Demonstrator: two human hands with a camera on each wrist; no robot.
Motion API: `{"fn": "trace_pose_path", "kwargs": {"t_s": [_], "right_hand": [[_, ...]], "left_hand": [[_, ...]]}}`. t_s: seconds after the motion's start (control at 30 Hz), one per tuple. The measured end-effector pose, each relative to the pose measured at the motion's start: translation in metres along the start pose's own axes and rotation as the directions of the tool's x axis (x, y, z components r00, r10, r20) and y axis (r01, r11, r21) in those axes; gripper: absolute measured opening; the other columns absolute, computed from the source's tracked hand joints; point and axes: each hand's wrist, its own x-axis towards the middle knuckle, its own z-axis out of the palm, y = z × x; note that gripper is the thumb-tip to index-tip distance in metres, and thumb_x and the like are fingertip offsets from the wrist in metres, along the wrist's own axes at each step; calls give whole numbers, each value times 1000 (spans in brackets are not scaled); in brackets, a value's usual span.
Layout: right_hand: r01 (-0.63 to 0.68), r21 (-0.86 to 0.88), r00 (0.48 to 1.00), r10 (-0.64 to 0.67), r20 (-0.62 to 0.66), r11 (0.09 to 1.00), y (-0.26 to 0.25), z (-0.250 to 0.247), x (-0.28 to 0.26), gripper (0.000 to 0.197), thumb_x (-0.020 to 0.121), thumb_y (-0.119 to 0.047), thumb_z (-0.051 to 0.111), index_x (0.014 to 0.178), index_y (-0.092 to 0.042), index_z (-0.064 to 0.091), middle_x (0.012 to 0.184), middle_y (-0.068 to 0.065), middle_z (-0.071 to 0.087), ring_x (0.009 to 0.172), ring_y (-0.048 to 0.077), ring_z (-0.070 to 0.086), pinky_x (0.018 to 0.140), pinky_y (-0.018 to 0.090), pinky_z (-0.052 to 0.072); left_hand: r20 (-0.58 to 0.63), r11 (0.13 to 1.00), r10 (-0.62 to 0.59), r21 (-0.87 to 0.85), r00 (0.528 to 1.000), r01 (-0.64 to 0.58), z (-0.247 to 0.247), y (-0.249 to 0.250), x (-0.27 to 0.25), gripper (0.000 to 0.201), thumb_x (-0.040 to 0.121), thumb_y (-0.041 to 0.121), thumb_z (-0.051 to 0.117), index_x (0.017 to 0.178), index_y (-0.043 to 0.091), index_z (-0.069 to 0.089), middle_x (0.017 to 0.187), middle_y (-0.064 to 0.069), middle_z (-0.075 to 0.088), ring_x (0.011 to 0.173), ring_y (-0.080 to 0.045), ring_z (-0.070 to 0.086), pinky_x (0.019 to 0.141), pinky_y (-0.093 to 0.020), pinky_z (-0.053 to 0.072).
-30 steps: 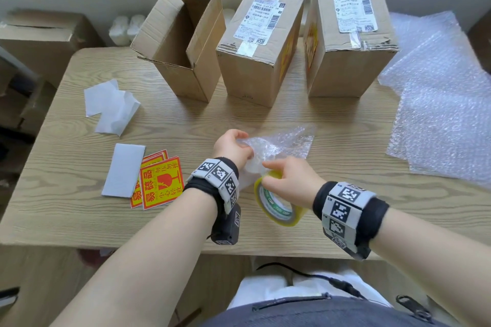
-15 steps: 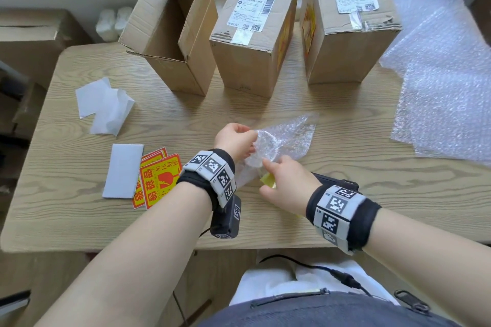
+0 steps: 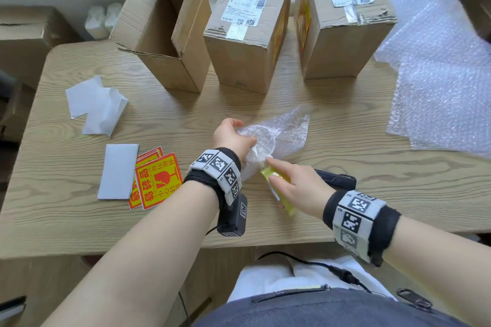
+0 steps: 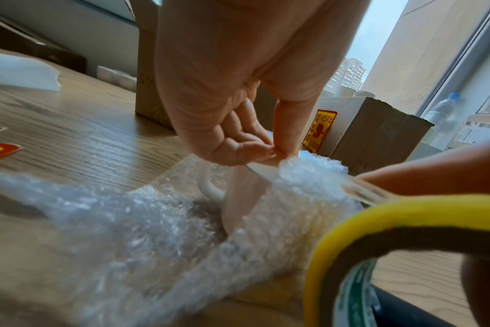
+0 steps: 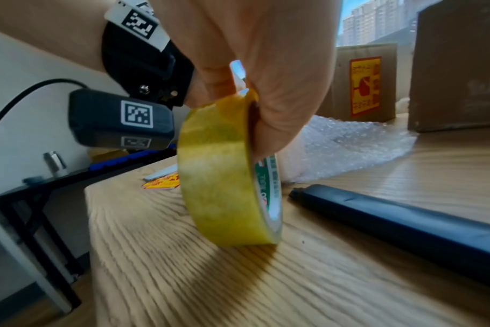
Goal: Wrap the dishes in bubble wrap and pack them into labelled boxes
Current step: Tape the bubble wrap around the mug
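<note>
On the wooden tabletop [image 3: 345, 114], along the far edge, three cardboard boxes [image 3: 249, 34], the left one open. At the right edge, loose bubble wrap sheets [image 3: 438, 93]. Near the front edge, at the middle, a white mug [image 4: 238, 199] half covered in bubble wrap [image 3: 289, 127], pinched at the rim by the left hand [image 3: 231, 138]. Just beside, a yellow tape roll [image 5: 224, 172], gripped by the curled fingers of the right hand [image 3: 297, 188].

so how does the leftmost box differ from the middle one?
The leftmost box is open, flaps up, with no shipping label showing; the middle box is taped shut with a white shipping label on top. The leftmost box also leans, while the middle box looks squarer on the table. Both are plain brown cardboard.
</note>
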Motion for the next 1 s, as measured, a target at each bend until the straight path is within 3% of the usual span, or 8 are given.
{"fn": "trace_pose_path", "kwargs": {"t_s": [0.07, 0.2, 0.3, 0.43, 0.57, 0.67, 0.8, 1.0], "right_hand": [[-27, 40, 999, 28, -16, 999, 1, -2, 3, 44, 96, -32, 47, 140, -28, 43, 129, 1, 58, 98, 15, 62, 61, 5, 38], [-68, 124, 997, 73, -37, 990, 2, -3, 5, 43, 91, -37, 57, 133, -26, 52, 131, -1, 54, 71, 7, 57, 47, 0, 38], [-98, 171, 994, 106, -38, 980, 3, -3, 9, 42, 89, -37, 61, 127, -20, 56, 119, 1, 58, 59, 2, 57, 43, 3, 38], [-138, 256, 990, 141, 6, 957, -2, 3, 21, 45, 89, -37, 62, 127, -12, 56, 109, 6, 64, 41, 12, 63, 49, 21, 51], [-145, 258, 989, 149, 2, 955, -3, 6, 26, 45, 89, -37, 62, 126, -11, 57, 117, 6, 61, 43, 17, 65, 46, 23, 49], [-153, 302, 987, 160, 3, 941, -1, 7, 24, 45, 88, -38, 62, 125, -12, 57, 118, 5, 60, 45, 15, 65, 46, 22, 50], [-115, 220, 990, 130, -51, 969, 6, 5, 20, 40, 90, -40, 58, 121, -15, 63, 117, 0, 65, 94, 11, 63, 79, 24, 47], [-108, 169, 982, 132, -135, 980, 24, -12, 15, 30, 95, -34, 50, 103, -10, 67, 98, 8, 67, 91, 23, 60, 83, 39, 50]], "left_hand": [[-11, 1000, -3, -7, 1000, 3, 0, 1, -1, 43, 78, 13, 74, 116, 17, 55, 103, -9, 66, 84, -21, 66, 66, -26, 50], [-15, 1000, 7, 5, 1000, -7, 1, 0, -1, 43, 79, 14, 74, 116, 16, 54, 105, -9, 65, 81, -20, 65, 69, -28, 53], [-11, 1000, 10, -4, 1000, -10, -1, 0, -3, 45, 81, 14, 72, 121, 15, 52, 98, -4, 62, 70, -12, 58, 55, -20, 45], [4, 998, 58, 33, 998, -58, -4, 2, -11, 50, 83, 16, 71, 128, 15, 47, 84, 7, 54, 80, -11, 54, 70, -21, 40], [-10, 996, 83, 33, 997, -82, -7, 1, -19, 53, 81, 15, 73, 127, 14, 47, 101, 0, 59, 91, -13, 56, 81, -25, 45], [-64, 987, 131, 102, 989, -124, -14, -8, -33, 29, 82, 20, 70, 105, 15, 54, 99, 1, 59, 86, -13, 57, 78, -26, 46], [199, 973, -3, 229, 980, -44, -10, -37, -50, 26, 90, 37, 58, 77, 15, 63, 77, -1, 71, 78, -19, 69, 83, -36, 54], [256, 977, -159, 183, 953, 113, 11, -46, -61, 35, 95, 42, 45, 76, 16, 59, 95, -12, 70, 93, -27, 67, 88, -44, 53]]}}
